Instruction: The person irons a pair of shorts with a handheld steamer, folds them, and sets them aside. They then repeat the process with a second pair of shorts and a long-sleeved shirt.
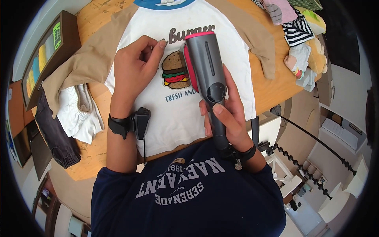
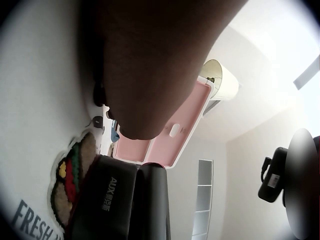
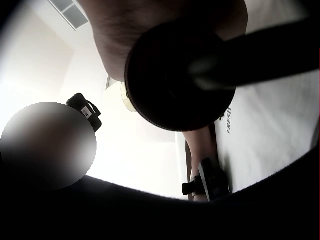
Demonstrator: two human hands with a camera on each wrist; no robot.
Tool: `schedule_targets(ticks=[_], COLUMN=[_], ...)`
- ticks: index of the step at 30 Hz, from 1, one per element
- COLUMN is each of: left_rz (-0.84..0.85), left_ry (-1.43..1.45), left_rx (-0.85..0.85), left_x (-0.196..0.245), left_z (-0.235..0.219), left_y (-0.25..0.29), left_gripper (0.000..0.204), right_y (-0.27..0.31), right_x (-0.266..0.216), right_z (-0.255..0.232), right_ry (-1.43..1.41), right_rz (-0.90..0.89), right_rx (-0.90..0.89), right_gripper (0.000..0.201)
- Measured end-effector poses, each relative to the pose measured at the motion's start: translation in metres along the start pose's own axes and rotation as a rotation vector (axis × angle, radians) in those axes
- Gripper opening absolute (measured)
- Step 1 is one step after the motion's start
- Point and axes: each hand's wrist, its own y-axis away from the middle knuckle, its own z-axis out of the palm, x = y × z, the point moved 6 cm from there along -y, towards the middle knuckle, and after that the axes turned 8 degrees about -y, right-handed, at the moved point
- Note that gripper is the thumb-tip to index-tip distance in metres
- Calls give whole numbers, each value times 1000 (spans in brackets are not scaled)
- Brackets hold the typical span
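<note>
A person [image 1: 122, 152] in a navy T-shirt [image 1: 237, 197] was at a wooden table [image 1: 276, 89], the right hand [image 1: 237, 126] wrapped around the handle of a grey-and-pink steamer [image 1: 203, 59]. The steamer was over a white shirt [image 1: 169, 122] with tan sleeves, spread out on the table; the steamer's pink side was just beside the stitched burger patch [image 1: 172, 67], and whether it touched the cloth I could not tell. The left hand [image 1: 136, 67], fingers bent, was near the grey lettering [image 1: 172, 34] above the patch, though I could not see whether it pinched any fabric. A white garment [image 1: 81, 118] lay partly beneath one sleeve, next to a dark garment [image 1: 59, 134], while more clothes [image 1: 298, 33] were heaped at the table's far right
</note>
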Motion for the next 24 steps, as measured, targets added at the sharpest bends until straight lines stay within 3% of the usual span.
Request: schedule_targets(ticks=[24], left_rz=[-6], left_ry=[-10], left_rx=[2], left_x=[1], left_z=[1], left_y=[1], left_gripper=[22], right_y=[9], right_x=[-25], right_z=[-48], right_ry=[1], right_rz=[-176], right_rx=[272], right_gripper=[79])
